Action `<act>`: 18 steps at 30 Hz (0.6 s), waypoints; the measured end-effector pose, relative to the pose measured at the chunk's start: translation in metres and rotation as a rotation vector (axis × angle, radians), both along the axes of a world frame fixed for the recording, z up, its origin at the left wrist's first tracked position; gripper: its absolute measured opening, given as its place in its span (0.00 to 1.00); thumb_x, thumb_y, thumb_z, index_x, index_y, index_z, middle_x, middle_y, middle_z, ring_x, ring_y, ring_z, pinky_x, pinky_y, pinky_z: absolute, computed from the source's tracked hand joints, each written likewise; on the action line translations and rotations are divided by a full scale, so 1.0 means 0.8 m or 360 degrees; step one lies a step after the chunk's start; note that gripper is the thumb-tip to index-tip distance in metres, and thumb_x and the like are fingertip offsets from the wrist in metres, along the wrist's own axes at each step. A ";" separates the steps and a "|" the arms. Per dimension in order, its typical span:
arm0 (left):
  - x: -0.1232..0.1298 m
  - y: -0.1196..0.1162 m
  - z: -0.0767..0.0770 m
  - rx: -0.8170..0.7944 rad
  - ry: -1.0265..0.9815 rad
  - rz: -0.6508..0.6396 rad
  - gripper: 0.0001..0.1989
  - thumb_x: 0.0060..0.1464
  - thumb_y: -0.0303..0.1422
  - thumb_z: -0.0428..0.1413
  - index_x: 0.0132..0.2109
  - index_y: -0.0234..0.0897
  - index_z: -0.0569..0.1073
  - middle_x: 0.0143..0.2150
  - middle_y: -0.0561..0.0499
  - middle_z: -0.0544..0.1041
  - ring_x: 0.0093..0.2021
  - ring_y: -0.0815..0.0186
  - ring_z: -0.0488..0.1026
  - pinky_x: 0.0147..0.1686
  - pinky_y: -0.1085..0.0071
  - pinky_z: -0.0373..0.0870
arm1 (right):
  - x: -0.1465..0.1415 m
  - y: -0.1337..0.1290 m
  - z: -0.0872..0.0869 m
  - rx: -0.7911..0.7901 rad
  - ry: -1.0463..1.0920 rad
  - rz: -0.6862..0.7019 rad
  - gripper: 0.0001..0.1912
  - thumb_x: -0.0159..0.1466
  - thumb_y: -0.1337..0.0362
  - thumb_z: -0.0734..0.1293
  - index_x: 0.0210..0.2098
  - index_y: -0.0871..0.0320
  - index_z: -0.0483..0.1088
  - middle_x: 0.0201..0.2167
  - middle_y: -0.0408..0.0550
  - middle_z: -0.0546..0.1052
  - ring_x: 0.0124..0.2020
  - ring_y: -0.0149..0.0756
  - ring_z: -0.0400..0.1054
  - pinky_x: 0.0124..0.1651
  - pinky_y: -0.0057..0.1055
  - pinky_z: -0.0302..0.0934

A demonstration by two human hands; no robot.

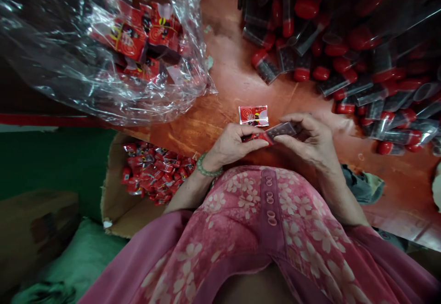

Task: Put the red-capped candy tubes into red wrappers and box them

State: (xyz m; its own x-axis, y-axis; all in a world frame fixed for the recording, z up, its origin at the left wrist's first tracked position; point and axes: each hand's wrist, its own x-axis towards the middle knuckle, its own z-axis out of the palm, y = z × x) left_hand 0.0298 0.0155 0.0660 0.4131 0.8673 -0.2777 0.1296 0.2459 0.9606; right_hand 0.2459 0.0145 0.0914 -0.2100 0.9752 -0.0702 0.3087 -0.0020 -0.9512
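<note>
Between my two hands, in front of my body, is a clear plastic tube (pixel 281 131) with dark contents and a red wrapper at its left end. My left hand (pixel 234 144) is closed around the red wrapper (pixel 261 137), with the thumb along its near side. My right hand (pixel 308 138) pinches the tube's right end between thumb and fingers. Whether the wrapper goes around the tube's end or only touches it, I cannot tell. Just beyond my left fingers a flat red printed packet (pixel 253 116) lies on the table.
A clear plastic bag (pixel 186 95) with bundled red printed wrappers (pixel 129 40) sits at the upper left. Many red-capped tubes (pixel 370 90) are heaped at the right on the reddish table (pixel 229 72). Below left, a cardboard box (pixel 117 207) holds small red packets (pixel 155 171).
</note>
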 end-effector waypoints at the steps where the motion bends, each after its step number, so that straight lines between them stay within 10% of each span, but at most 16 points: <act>1: 0.001 0.001 0.001 -0.0009 -0.0007 -0.0010 0.15 0.52 0.43 0.65 0.41 0.37 0.85 0.36 0.50 0.85 0.33 0.66 0.78 0.38 0.72 0.72 | -0.001 0.001 0.000 -0.0012 -0.0010 0.0013 0.16 0.59 0.54 0.77 0.43 0.52 0.76 0.33 0.43 0.79 0.31 0.34 0.73 0.37 0.32 0.69; 18: 0.013 0.006 -0.006 -0.0405 -0.0219 -0.0202 0.22 0.53 0.51 0.64 0.34 0.32 0.81 0.29 0.49 0.80 0.28 0.70 0.71 0.31 0.73 0.66 | 0.004 0.014 -0.010 -0.0296 0.0174 0.0067 0.18 0.54 0.52 0.80 0.37 0.54 0.75 0.29 0.40 0.78 0.28 0.30 0.72 0.32 0.27 0.69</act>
State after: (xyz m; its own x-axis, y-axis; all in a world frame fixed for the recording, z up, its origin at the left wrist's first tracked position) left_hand 0.0401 0.0206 0.0611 0.5623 0.7163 -0.4131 0.0474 0.4708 0.8810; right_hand 0.2489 0.0254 0.0832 -0.2664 0.9378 -0.2225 0.2070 -0.1698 -0.9635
